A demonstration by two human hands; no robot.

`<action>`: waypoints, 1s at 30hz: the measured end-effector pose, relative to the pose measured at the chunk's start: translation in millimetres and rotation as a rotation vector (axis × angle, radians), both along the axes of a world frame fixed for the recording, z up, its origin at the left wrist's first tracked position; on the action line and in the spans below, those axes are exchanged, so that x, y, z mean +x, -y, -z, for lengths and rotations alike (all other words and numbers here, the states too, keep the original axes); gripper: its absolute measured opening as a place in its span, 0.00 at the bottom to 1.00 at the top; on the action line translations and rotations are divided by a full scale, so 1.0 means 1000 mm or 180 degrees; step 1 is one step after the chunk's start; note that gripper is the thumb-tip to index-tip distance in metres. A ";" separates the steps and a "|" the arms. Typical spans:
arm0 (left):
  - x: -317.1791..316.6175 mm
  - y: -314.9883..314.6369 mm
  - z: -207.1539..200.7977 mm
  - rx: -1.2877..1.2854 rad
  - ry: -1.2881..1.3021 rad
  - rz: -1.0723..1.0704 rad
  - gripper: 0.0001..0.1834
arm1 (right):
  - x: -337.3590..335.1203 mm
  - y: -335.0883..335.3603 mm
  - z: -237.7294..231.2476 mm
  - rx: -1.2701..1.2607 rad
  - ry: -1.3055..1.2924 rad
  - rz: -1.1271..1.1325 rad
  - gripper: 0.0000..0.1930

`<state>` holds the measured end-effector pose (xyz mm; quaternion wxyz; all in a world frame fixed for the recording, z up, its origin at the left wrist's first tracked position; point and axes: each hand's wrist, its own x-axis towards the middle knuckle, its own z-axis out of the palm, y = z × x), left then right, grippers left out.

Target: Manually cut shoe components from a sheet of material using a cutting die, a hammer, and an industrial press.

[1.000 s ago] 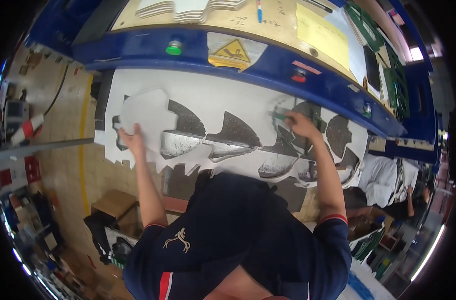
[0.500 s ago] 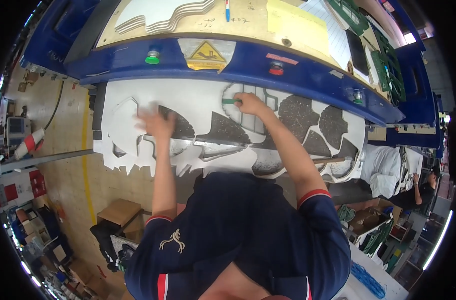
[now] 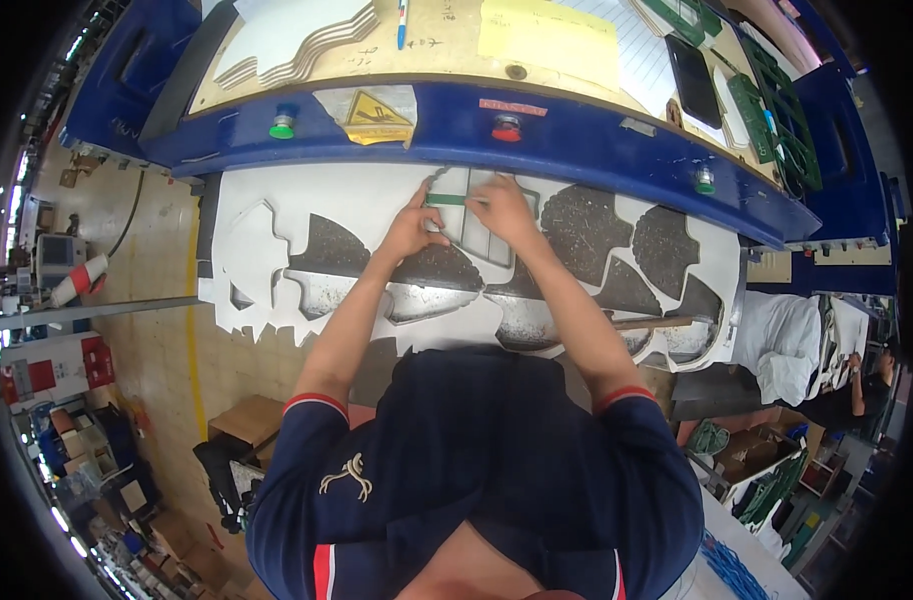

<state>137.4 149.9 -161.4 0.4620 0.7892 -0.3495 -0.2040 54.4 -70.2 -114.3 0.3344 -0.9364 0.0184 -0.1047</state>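
Observation:
A cutting die (image 3: 474, 240) of thin grey metal with a green crossbar lies on a white sheet (image 3: 252, 195). My left hand (image 3: 409, 230) curls around the die's left edge, its thumb and fingers bent at the rim near the green bar. On the die's right part, my right hand (image 3: 504, 208) pinches the frame beside the crossbar; its fingertips partly hide the metal there. Cut-out openings in the sheet show a dark speckled surface (image 3: 587, 235) beneath, to both sides of the die.
A blue press beam (image 3: 597, 135) with a green button (image 3: 283, 124) and a red button (image 3: 507, 127) spans behind the sheet. Stacked white pieces (image 3: 302, 45), a pen and a phone (image 3: 697, 85) rest on top. Another person (image 3: 867, 385) stands far right.
My left hand has come right, from over the sheet's left part to the die's left edge. My right hand has shifted from the green bar's left end to the die's right part.

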 end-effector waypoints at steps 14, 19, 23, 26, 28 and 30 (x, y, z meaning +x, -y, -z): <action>-0.002 0.012 -0.011 0.0008 0.0640 0.0337 0.22 | -0.104 0.075 0.061 0.0294 0.0311 0.0765 0.20; -0.003 0.012 -0.007 0.0084 0.0538 0.0224 0.22 | -0.109 0.069 0.059 0.0262 0.0349 0.0873 0.18; -0.006 0.012 -0.007 -0.0006 0.0621 0.0246 0.22 | -0.107 0.066 0.057 0.0259 0.0403 0.0921 0.17; -0.009 0.012 -0.006 0.0036 0.0516 0.0125 0.22 | -0.107 0.065 0.057 0.0297 0.0428 0.1003 0.15; -0.011 0.012 -0.007 -0.0007 0.0531 0.0135 0.24 | -0.107 0.065 0.058 0.0322 0.0414 0.1041 0.16; -0.013 0.012 -0.009 -0.0011 0.0517 0.0098 0.25 | -0.108 0.063 0.061 0.0609 0.0457 0.1178 0.16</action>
